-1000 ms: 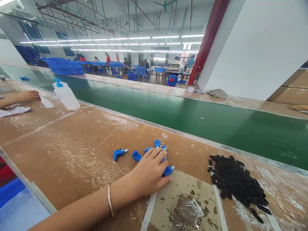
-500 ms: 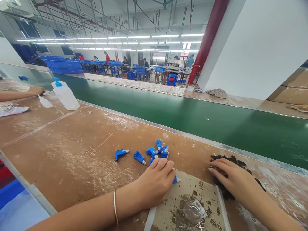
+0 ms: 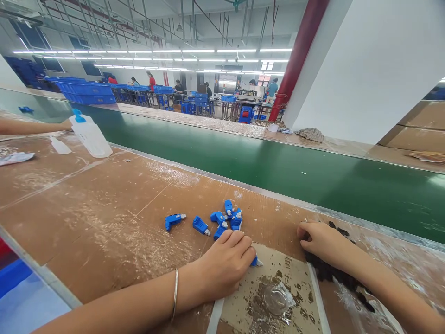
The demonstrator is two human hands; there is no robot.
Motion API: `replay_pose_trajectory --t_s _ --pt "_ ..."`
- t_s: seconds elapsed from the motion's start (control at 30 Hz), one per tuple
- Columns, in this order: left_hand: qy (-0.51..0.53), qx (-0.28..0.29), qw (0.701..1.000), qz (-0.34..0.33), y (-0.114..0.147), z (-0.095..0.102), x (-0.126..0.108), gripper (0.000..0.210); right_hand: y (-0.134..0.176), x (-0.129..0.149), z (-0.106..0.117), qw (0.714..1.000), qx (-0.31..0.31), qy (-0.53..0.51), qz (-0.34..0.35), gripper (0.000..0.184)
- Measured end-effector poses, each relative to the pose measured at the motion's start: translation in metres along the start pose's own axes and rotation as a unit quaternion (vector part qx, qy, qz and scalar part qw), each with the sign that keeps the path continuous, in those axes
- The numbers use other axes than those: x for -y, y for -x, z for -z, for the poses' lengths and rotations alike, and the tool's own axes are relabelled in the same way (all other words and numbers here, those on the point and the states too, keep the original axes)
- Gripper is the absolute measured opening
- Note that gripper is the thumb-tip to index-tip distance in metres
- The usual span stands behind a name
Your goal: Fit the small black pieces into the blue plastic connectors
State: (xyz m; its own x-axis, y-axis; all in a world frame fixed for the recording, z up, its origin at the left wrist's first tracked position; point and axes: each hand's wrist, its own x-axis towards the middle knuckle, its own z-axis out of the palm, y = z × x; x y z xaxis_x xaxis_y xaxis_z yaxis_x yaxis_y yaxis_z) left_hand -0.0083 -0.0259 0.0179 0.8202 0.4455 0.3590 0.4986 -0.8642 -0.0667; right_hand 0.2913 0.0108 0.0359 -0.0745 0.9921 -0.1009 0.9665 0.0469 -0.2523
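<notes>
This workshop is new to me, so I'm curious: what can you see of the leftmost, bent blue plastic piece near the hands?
The bent blue piece looks like plastic, its longer leg ending in a small whitish tip. It lies untouched on the scuffed brown tabletop, tip pointing right in the picture, apart from the other blue pieces.

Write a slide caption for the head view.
Left hand holding a blue piece, right hand at the black pieces.
</notes>
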Motion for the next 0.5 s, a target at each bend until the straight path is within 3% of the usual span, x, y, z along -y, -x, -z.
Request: replay_pose_trajectory --t_s 0.17,0.27,0.33,0.43,0.5 --pt "0.021 -0.002 1.0 0.007 0.001 -0.002 0.0 0.013 0.01 0.002 0.007 0.993 0.002 -0.117 0.002 0.014" --pt "0.042 -0.001 0.999 0.014 0.001 -0.002 0.0 0.013 0.032 0.005 0.007 0.974 -0.003 -0.223 -0.027 0.032" --pt "0.062 -0.004 0.998 0.021 0.001 -0.003 0.0 0.013 0.049 0.006 0.003 0.924 -0.019 -0.377 -0.065 0.041" --pt "0.107 -0.017 0.993 0.046 0.001 -0.003 0.0 0.013 0.074 0.011 -0.005 0.799 -0.027 -0.59 -0.115 0.046" --pt "0.161 -0.027 0.984 0.07 0.0 -0.002 -0.001 0.014 0.086 0.016 -0.008 0.761 -0.012 -0.635 -0.131 0.045"
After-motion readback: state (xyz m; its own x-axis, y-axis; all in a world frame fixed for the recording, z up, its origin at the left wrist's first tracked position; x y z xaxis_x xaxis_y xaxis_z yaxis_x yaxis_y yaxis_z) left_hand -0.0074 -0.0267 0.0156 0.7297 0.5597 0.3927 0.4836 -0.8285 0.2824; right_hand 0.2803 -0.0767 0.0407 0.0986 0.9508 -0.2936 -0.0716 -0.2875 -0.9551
